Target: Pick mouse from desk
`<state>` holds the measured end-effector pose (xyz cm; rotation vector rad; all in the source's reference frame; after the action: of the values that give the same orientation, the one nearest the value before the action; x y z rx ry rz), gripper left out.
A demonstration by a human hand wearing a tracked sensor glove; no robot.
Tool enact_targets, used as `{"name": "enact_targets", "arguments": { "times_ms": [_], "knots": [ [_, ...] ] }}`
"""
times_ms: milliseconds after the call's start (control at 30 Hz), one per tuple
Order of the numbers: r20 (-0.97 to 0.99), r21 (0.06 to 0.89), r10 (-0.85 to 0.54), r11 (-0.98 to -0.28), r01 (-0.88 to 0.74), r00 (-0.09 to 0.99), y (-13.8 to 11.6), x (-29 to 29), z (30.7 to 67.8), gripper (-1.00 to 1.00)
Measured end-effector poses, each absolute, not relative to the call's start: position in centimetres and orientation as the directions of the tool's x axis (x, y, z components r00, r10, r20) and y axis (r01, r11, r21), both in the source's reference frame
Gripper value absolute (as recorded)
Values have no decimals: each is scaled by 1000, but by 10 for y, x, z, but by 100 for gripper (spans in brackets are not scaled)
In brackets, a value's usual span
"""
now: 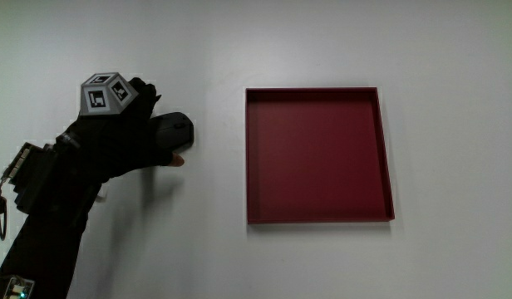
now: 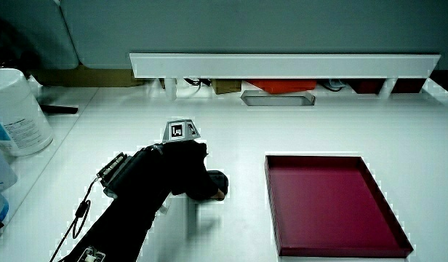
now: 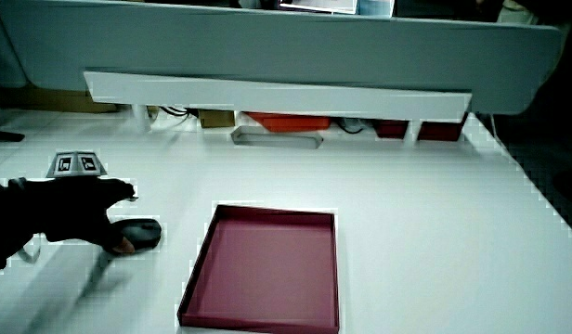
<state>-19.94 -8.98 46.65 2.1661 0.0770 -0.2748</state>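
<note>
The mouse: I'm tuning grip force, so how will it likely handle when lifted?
The mouse looks like a rigid, rounded shell, so probably stiff and light. Its smooth dark curve may slip under the hand. Lying flat on the table, it seems unlikely to roll.

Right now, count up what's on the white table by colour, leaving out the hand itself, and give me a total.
Black: 1, the rounded black computer mouse under the gloved hand.
Dark red: 1, the shallow square dark red tray beside the mouse.
White: 1, the white cylindrical tub with a printed label at the table's edge, seen in a side view.
Total: 3
</note>
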Motion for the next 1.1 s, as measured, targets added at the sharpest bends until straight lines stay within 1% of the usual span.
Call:
{"name": "enact_targets", "arguments": {
  "times_ms": [100,200,333,500,633,1000,1100],
  "knots": [
    [-206,824,-50,-548,145,977,-90,-200,479,0],
    [-184,839,-63,-530,123,981,-90,-199,483,0],
    [-179,840,-59,-528,121,982,-90,-200,491,0],
    [-166,840,-53,-531,113,985,-87,-199,491,0],
    [-188,808,-35,-574,134,982,-86,-199,492,27],
    [-186,779,-6,-610,144,982,-84,-198,494,100],
    [-195,770,2,-620,154,981,-83,-198,493,100]
  ]
}}
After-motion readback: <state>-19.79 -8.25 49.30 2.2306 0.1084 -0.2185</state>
